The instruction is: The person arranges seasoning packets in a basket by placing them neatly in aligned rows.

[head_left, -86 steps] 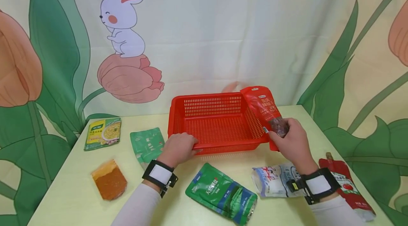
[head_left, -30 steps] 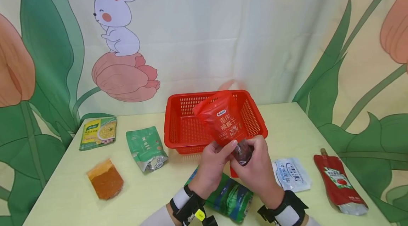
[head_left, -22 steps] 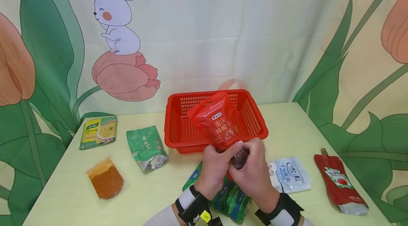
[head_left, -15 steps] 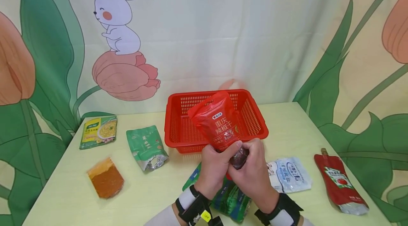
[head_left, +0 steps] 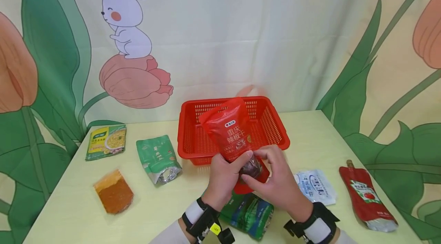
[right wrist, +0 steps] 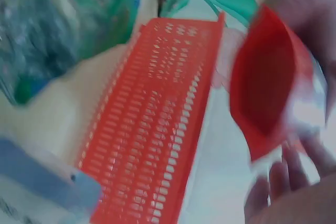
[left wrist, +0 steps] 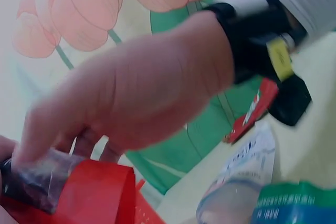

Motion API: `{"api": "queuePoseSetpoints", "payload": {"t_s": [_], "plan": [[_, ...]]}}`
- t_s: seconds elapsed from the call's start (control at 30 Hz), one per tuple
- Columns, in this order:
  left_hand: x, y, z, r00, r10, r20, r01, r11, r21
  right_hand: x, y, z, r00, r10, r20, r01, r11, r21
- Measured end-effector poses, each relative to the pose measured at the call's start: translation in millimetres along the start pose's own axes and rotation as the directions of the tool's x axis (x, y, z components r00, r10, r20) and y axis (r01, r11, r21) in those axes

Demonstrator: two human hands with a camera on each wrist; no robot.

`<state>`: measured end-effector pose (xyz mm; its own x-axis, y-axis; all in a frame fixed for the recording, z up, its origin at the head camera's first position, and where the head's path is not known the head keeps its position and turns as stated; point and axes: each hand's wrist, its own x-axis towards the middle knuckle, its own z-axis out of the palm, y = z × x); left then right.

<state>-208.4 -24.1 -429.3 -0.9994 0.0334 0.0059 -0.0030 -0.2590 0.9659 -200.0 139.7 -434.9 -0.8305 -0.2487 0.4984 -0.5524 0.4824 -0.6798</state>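
We have a red pouch [head_left: 231,129] in both hands above the table [head_left: 162,213]; its long axis slants from its base, nearest us, to its top, away and leftward, over the near rim of the red basket [head_left: 186,154]. Our left hand [head_left: 220,177] grips the pouch's left edge, thumb on the clear window; our right hand [head_left: 279,183] curves round the lower right, thumb and fingers apart, touching it, how firmly we cannot tell. Neither hand is nearer. Earlier, our left hand is on the basket while the right holds the pouch beside it; now both meet at the pouch.
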Motion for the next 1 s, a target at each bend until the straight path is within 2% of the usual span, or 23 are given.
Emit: {"api": "queuePoseSetpoints", "payload": {"t_s": [0.13,0.23,0.27,0.33,0.43,0.5,0.57,0.7,0.77,1.0], "plan": [[2.0,2.6,-9.5,0.994,-0.054,0.091,0.049,0.997,0.061,9.0,1.3,-16.5,0.995,0.099,0.02,-0.101,0.988,0.12],[0.7,5.1,-15.4,0.975,-0.113,0.192,0.089,0.988,0.128,17.7,0.2,-26.8,0.986,0.162,0.039,-0.167,0.955,0.245],[-0.4,6.0,-17.2,0.964,-0.131,0.232,0.097,0.984,0.153,20.5,-0.4,-30.0,0.981,0.182,0.062,-0.192,0.938,0.288],[-2.8,8.6,-20.3,0.934,-0.164,0.319,0.099,0.973,0.21,25.5,-2.1,-36.2,0.967,0.215,0.136,-0.251,0.897,0.364],[-6.1,11.6,-23.8,0.876,-0.206,0.437,0.078,0.953,0.293,29.5,-6.1,-45.8,0.93,0.258,0.26,-0.347,0.848,0.401],[-8.1,13.1,-25.6,0.84,-0.23,0.491,0.063,0.941,0.333,29.7,-9.2,-51.8,0.905,0.271,0.327,-0.389,0.838,0.383],[-9.2,14.3,-27.2,0.817,-0.245,0.522,0.051,0.932,0.358,28.8,-12.3,-56.8,0.889,0.281,0.362,-0.41,0.841,0.353],[-10.4,17.3,-30.2,0.796,-0.254,0.55,0.033,0.925,0.379,27.5,-17.2,-62.3,0.87,0.304,0.389,-0.436,0.843,0.315],[-11.1,18.6,-31.1,0.79,-0.252,0.559,0.02,0.922,0.388,27.5,-19.7,-62.9,0.862,0.321,0.392,-0.45,0.841,0.302],[-14.0,20.1,-33.6,0.783,-0.261,0.564,0.002,0.909,0.417,27.4,-25.3,-61.0,0.868,0.316,0.382,-0.432,0.861,0.269]]}}
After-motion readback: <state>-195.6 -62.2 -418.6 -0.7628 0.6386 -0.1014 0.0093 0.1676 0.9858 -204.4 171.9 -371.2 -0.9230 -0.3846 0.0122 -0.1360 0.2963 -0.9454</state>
